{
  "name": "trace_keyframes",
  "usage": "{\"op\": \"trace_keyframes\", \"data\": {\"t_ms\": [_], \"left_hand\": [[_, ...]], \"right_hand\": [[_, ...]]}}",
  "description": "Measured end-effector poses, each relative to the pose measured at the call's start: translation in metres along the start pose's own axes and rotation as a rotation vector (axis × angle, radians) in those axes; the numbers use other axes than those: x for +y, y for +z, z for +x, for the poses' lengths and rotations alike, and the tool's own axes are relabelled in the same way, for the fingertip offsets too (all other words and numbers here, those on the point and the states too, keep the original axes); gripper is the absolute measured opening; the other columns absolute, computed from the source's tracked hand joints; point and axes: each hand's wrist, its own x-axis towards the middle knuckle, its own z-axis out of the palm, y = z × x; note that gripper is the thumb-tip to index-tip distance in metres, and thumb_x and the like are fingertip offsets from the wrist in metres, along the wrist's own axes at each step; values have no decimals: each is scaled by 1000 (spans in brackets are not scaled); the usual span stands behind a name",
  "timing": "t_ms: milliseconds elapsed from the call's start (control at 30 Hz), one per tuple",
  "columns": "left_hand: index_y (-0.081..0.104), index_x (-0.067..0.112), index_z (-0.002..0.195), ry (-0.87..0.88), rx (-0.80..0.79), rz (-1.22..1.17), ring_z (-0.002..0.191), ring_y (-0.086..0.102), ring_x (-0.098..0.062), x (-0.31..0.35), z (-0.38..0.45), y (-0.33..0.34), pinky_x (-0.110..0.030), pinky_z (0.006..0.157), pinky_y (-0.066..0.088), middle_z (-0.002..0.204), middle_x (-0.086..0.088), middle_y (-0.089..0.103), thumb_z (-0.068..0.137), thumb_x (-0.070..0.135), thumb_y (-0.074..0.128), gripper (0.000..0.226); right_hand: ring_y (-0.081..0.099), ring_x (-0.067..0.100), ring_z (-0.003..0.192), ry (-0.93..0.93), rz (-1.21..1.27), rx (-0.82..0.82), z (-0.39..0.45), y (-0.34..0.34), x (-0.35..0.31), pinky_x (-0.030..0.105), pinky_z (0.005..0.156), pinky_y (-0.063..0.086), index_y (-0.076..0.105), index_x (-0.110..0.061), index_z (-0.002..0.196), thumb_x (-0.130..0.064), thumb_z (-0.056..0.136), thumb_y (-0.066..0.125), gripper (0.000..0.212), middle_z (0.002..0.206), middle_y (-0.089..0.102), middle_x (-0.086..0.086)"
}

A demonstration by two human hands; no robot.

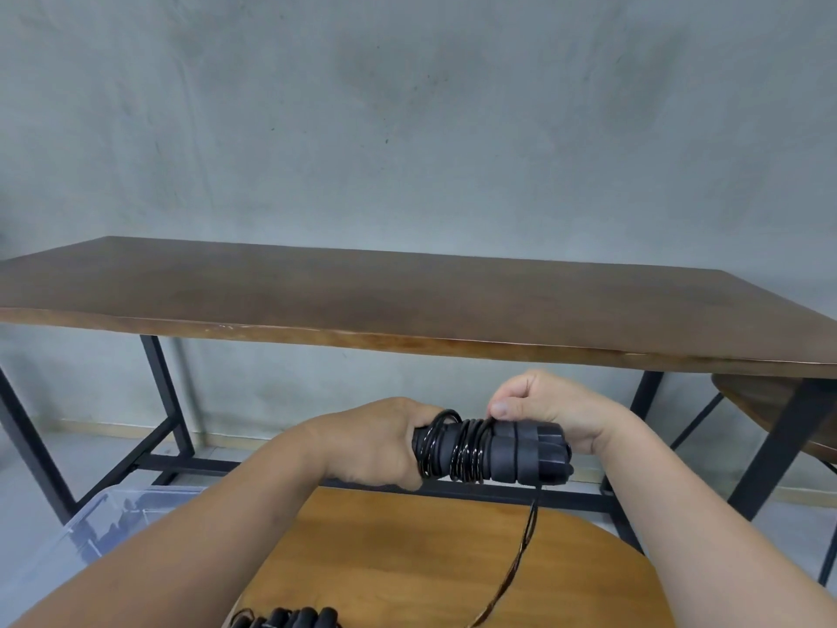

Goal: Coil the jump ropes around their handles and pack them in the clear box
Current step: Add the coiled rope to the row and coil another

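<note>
I hold a pair of black jump-rope handles (512, 455) level in front of me, with several turns of thin black rope (466, 451) wound round them. My left hand (376, 441) grips the handles' left end. My right hand (543, 410) pinches the rope against the top of the handles with thumb and fingers. A loose length of rope (521, 555) hangs from the right end down across a round wooden stool (407, 550). Another black coiled jump rope (290, 618) lies at the stool's near edge. The clear box (104, 514) stands on the floor at lower left, partly behind my left arm.
A long dark wooden table (407, 292) on a black metal frame stands ahead against a grey concrete wall. A second wooden stool (761, 405) shows at the right under the table's end. Dark items lie inside the clear box.
</note>
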Motion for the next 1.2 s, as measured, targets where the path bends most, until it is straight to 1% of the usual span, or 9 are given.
{"op": "trace_keyframes", "data": {"t_ms": [133,200,267,367,433,700,967,1067,1200], "left_hand": [[44,20,73,-3,44,-69,54,34,-8,3,0,-1,-22,49,26,58,14,38,69,-9,61,34],[44,16,74,-17,74,-126,51,33,-7,4,0,1,-19,46,25,56,15,37,69,-11,61,33],[43,18,71,-33,124,-177,53,34,-8,3,1,4,-20,48,26,58,13,38,69,-11,62,35],[44,22,67,-77,212,-291,52,32,-10,1,5,8,-21,48,25,58,11,38,69,-15,58,40],[45,21,68,-114,257,-338,50,30,-11,-1,8,11,-22,47,22,57,9,37,70,-16,56,38],[46,18,71,-167,353,-246,55,32,-16,-6,17,24,-23,48,24,62,4,39,67,-5,58,26],[48,19,78,-219,411,-83,50,39,-14,-9,22,37,-18,40,30,62,3,46,74,-6,52,25],[47,23,78,-242,437,-33,53,43,-14,-11,24,38,-17,40,31,66,2,50,76,-4,51,27],[47,22,81,-274,465,27,58,47,-17,-16,26,38,-22,46,35,70,0,54,77,-1,51,24]], "right_hand": [[58,10,52,-2,298,71,1,14,9,22,52,48,61,-3,73,-23,79,67,22,60,61,1],[60,12,60,-30,524,136,1,23,14,26,63,51,65,-6,72,-17,80,60,15,67,63,4],[52,13,66,-61,570,241,4,29,22,31,69,42,68,-12,75,-14,89,59,17,72,59,5],[26,10,53,-90,482,300,6,37,31,25,52,20,61,-18,68,-7,101,44,38,58,41,-1],[22,10,51,-70,480,347,6,44,35,25,50,15,57,-14,75,-8,102,40,32,57,38,-1],[24,8,49,-62,485,458,0,68,46,19,45,21,57,-4,98,-10,104,41,18,61,44,-2],[26,8,45,87,146,502,-5,82,51,24,49,24,44,-11,74,-9,101,36,28,54,42,-9],[33,10,51,118,1,512,-7,85,49,31,55,27,50,-13,73,-16,102,38,32,64,47,-1],[37,12,54,132,-155,523,-11,87,40,22,49,29,64,-7,87,-20,104,39,32,63,47,0]]}}
